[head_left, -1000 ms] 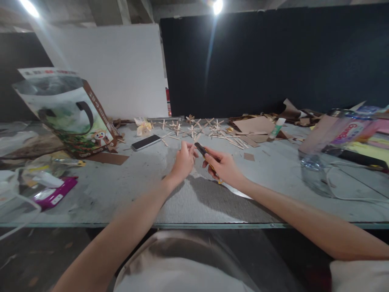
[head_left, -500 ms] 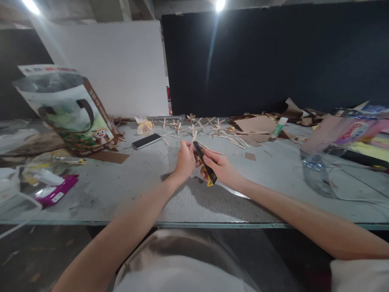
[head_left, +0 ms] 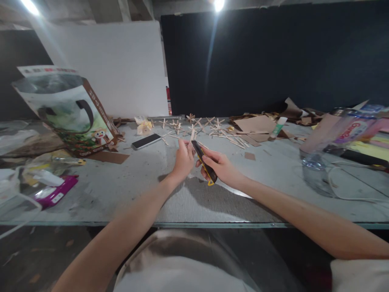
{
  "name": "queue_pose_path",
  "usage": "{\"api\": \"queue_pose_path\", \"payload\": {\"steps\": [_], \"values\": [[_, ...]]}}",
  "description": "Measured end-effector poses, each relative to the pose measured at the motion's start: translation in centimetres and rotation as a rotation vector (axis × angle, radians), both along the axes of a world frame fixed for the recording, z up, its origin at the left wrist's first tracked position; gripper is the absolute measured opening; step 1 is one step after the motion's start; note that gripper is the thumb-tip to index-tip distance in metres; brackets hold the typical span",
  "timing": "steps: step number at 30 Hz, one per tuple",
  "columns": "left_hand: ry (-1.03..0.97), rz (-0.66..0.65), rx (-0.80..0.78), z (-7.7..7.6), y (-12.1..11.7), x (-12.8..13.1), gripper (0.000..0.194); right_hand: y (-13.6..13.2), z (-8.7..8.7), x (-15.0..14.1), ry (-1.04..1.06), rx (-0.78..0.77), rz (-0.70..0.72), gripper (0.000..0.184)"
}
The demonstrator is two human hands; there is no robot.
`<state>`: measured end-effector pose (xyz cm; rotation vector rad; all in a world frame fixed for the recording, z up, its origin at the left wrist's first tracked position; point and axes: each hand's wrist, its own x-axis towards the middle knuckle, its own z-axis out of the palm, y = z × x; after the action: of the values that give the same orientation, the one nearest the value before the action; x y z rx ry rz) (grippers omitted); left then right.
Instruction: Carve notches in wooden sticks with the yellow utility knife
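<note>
Mid-frame, my right hand (head_left: 221, 165) grips a dark tool (head_left: 199, 152): seemingly fine work, needing steadiness next; left hand (head_left: 183, 160), hold unclear.

Utility knife (head_left: 204, 161): slim dark body, yellow trim, small yellow loop at lower end. Gripped in right hand (head_left: 223, 167), slanting, upper end pointing away and leftward, just beside left hand's (head_left: 184, 159) fingertips. Blade too small to make out. Pale, flat wooden stick (head_left: 193, 134) shows just above those fingertips, near upright; lower end hidden.
</note>
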<state>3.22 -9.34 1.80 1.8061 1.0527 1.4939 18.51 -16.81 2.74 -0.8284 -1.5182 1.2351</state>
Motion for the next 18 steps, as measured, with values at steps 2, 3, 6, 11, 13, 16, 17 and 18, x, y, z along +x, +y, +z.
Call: {"api": "queue_pose_path", "payload": {"steps": [2, 3, 6, 11, 13, 16, 17, 18], "values": [[0.008, 0.009, 0.007, 0.1, -0.1, 0.0, 0.023, 0.0, 0.0, 0.0, 0.013, -0.017, 0.003, 0.05], [0.011, 0.014, 0.008, 0.1, -0.1, 0.0, 0.021, 0.0, 0.0, 0.0, 0.014, -0.019, 0.006, 0.05], [0.013, 0.019, 0.007, 0.1, -0.3, 0.0, 0.018, 0.0, -0.1, -0.1, 0.001, 0.006, 0.016, 0.053], [0.017, 0.016, 0.012, -0.1, 0.0, -0.1, 0.021, 0.1, 0.0, 0.0, 0.067, -0.051, 0.038, 0.051], [0.005, 0.009, 0.022, -0.2, 0.3, -0.1, 0.023, 0.1, 0.1, 0.1, 0.15, -0.114, 0.056, 0.048], [-0.021, -0.003, 0.023, -0.4, 0.7, -0.2, 0.025, 0.2, 0.2, 0.4, 0.224, -0.151, 0.057, 0.048], [-0.024, -0.004, 0.019, -0.4, 0.8, -0.3, 0.024, 0.3, 0.1, 0.4, 0.217, -0.145, 0.049, 0.05], [-0.022, -0.005, 0.012, -0.5, 0.8, -0.3, 0.024, 0.3, 0.1, 0.5, 0.197, -0.13, 0.038, 0.052]]}}
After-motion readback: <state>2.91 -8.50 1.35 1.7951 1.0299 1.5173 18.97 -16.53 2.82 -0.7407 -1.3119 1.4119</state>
